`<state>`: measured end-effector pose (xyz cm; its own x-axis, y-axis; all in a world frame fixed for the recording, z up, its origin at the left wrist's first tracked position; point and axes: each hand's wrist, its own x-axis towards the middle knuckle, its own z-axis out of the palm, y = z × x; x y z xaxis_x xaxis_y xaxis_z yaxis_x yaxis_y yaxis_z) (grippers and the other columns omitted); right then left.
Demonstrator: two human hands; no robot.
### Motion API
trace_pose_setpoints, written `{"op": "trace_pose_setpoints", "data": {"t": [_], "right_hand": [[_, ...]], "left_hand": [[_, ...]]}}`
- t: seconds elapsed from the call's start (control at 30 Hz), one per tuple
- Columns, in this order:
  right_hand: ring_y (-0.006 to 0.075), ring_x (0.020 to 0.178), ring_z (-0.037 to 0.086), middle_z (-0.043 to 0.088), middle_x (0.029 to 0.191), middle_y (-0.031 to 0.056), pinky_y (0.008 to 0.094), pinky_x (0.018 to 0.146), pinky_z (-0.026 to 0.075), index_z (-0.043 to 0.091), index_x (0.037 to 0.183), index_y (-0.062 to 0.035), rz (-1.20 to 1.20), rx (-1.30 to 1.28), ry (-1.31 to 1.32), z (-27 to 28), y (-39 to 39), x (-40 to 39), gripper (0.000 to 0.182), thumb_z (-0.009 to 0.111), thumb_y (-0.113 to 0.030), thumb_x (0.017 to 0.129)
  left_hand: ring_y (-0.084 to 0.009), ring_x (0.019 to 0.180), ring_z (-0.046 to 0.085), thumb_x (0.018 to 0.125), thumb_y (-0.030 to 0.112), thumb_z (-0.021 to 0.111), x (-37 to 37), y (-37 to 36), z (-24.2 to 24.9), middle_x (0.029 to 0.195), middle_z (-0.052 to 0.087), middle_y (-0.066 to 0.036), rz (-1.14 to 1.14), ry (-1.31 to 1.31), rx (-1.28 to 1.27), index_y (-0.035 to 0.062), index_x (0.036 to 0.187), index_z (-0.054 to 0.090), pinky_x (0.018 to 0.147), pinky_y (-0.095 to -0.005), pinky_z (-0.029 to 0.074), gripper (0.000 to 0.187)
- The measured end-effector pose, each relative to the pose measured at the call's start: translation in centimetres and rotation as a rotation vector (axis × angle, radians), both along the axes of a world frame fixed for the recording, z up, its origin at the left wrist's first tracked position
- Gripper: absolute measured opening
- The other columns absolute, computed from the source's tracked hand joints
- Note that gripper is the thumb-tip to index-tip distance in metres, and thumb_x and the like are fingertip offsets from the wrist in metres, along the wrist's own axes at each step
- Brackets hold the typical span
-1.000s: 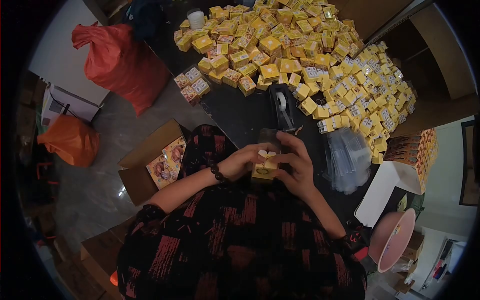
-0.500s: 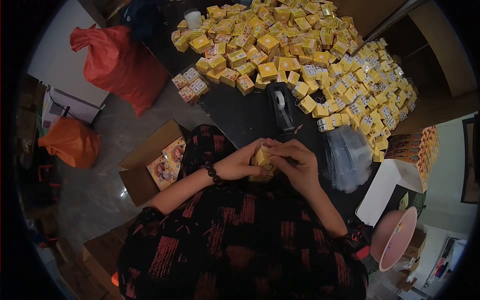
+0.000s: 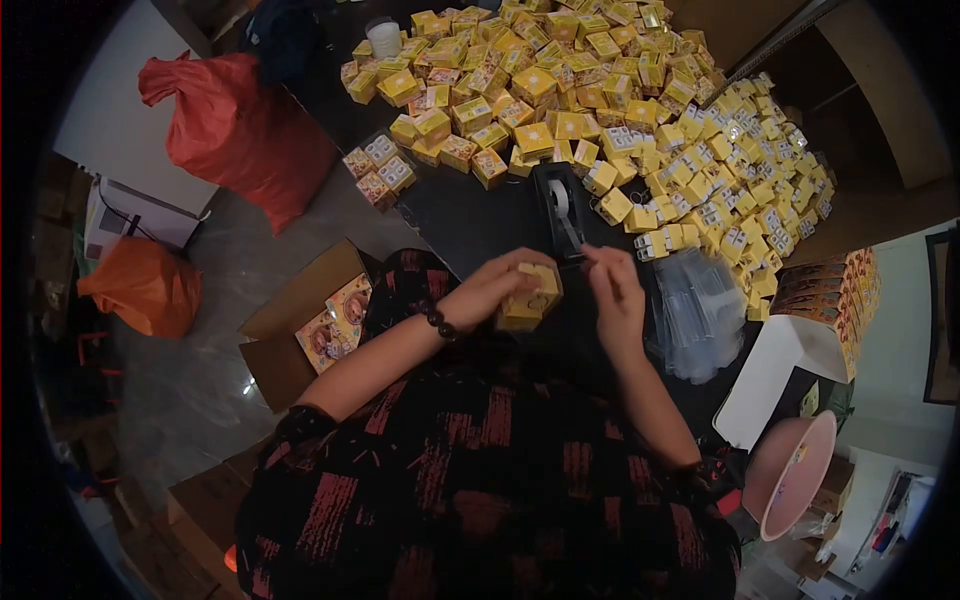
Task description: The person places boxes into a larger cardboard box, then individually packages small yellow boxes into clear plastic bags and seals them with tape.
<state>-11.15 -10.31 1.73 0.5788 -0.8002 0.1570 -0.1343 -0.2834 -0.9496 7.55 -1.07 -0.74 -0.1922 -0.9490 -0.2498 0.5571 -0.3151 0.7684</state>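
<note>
My left hand [image 3: 492, 285] is wrapped around a small yellow box [image 3: 535, 298], blurred a little by motion, above my lap. A round mark shows on its near face. At the front end of the black tape dispenser [image 3: 556, 215], my right hand [image 3: 617, 290] pinches the end of the clear tape [image 3: 575, 262] between thumb and finger. The tape roll [image 3: 560, 197] sits in the dispenser on the dark table [image 3: 460, 235].
A large heap of yellow boxes [image 3: 540, 90] covers the table's far side. Clear plastic sleeves [image 3: 698, 315] lie to the right, near a white-flapped printed carton [image 3: 765, 385] and a pink basin [image 3: 790, 475]. An open cardboard box [image 3: 275, 365] and a red sack [image 3: 240, 140] are at left.
My right hand has left the yellow box and moved up to the dispenser's front end. My left hand keeps the box, now turned and shifted slightly.
</note>
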Motion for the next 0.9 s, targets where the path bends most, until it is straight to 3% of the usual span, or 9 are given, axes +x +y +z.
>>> {"op": "trace_pose_setpoints", "data": {"t": [0.1,0.2,0.27,0.4,0.47,0.6,0.7,0.77,0.9], "right_hand": [[0.008,0.079,0.049,0.054,0.093,0.0009,0.023,0.069,0.042,0.065,0.101,-0.0035,-0.165,-0.051,0.164,-3.0,-4.2,0.8,0.015,0.062,-0.012,0.09],[0.0064,0.072,0.049,0.056,0.085,-0.0018,0.0224,0.064,0.041,0.065,0.1,-0.007,0.064,0.375,0.238,-3.9,-6.2,0.7,0.012,0.062,-0.011,0.089],[0.0053,0.067,0.051,0.058,0.079,-0.0031,0.0214,0.061,0.043,0.065,0.097,-0.008,0.071,0.908,-0.013,-4.1,-6.7,0.5,0.01,0.064,-0.013,0.088],[0.0067,0.069,0.055,0.061,0.081,-0.0015,0.0222,0.064,0.047,0.064,0.093,-0.0049,-0.08,0.989,-0.191,-2.8,-4.0,-0.6,0.009,0.065,-0.012,0.088],[0.0085,0.076,0.058,0.061,0.083,-0.0007,0.0251,0.071,0.051,0.062,0.091,-0.0028,-0.083,0.607,0.045,-5.6,-3.1,-1.5,0.008,0.063,-0.01,0.088],[0.0098,0.08,0.058,0.06,0.083,-0.0004,0.0257,0.073,0.05,0.062,0.089,-0.0034,-0.178,0.575,-0.064,-8.5,-2.0,-1.5,0.007,0.061,-0.011,0.09],[0.0087,0.077,0.057,0.059,0.08,-0.0012,0.0229,0.071,0.047,0.062,0.085,-0.0048,-0.09,0.855,-0.274,-3.0,0.3,-1.4,0.011,0.06,-0.014,0.091],[0.0083,0.076,0.056,0.059,0.08,-0.0012,0.0222,0.07,0.046,0.062,0.083,-0.0056,-0.065,0.865,-0.203,-1.4,1.7,-0.9,0.013,0.059,-0.015,0.092],[0.0072,0.071,0.055,0.059,0.079,-0.0007,0.0217,0.066,0.043,0.061,0.078,-0.0065,0.001,0.871,-0.128,-2.2,2.4,-0.6,0.018,0.058,-0.017,0.093]], "left_hand": [[-0.0131,0.102,0.058,0.092,0.018,0.05,0.8,-2.6,-2.1,0.111,0.061,-0.006,0.044,-0.14,-0.052,0.0023,0.128,0.05,0.088,-0.0266,0.046,0.04],[-0.0133,0.102,0.058,0.092,0.02,0.051,0.8,-3.8,-3.2,0.114,0.06,-0.007,-0.05,-0.211,-0.065,0.0021,0.131,0.048,0.088,-0.0266,0.046,0.043],[-0.0132,0.102,0.058,0.092,0.021,0.051,0.9,-3.9,-3.2,0.116,0.06,-0.007,-0.049,-0.177,-0.052,0.0025,0.132,0.048,0.088,-0.0263,0.046,0.045],[-0.0136,0.103,0.058,0.092,0.022,0.051,0.9,-3.7,-3.6,0.116,0.06,-0.008,-0.069,-0.181,-0.026,0.0024,0.132,0.049,0.088,-0.0261,0.046,0.045],[-0.0141,0.103,0.058,0.092,0.022,0.051,0.8,-3.7,-3.6,0.117,0.06,-0.008,-0.056,-0.171,-0.017,0.0024,0.131,0.05,0.088,-0.0267,0.047,0.044],[-0.0143,0.103,0.058,0.09,0.019,0.054,-0.1,-3.2,-4.2,0.119,0.059,-0.008,0.016,-0.226,-0.062,0.0026,0.13,0.05,0.088,-0.0272,0.047,0.044],[-0.0168,0.102,0.058,0.086,0.015,0.06,-0.5,-2.1,-3.5,0.114,0.059,-0.009,0.168,-0.393,-0.188,0.0041,0.13,0.051,0.088,-0.0281,0.046,0.046],[-0.0169,0.103,0.055,0.085,0.011,0.06,-0.8,-1.3,-1.9,0.111,0.056,-0.008,0.216,-0.839,-0.358,0.0057,0.134,0.047,0.089,-0.029,0.044,0.05],[-0.0244,0.098,0.057,0.08,0.014,0.068,-1.7,-0.7,-0.3,0.102,0.056,-0.01,0.305,-0.806,-0.432,0.0077,0.129,0.052,0.086,-0.0305,0.045,0.053]]}}
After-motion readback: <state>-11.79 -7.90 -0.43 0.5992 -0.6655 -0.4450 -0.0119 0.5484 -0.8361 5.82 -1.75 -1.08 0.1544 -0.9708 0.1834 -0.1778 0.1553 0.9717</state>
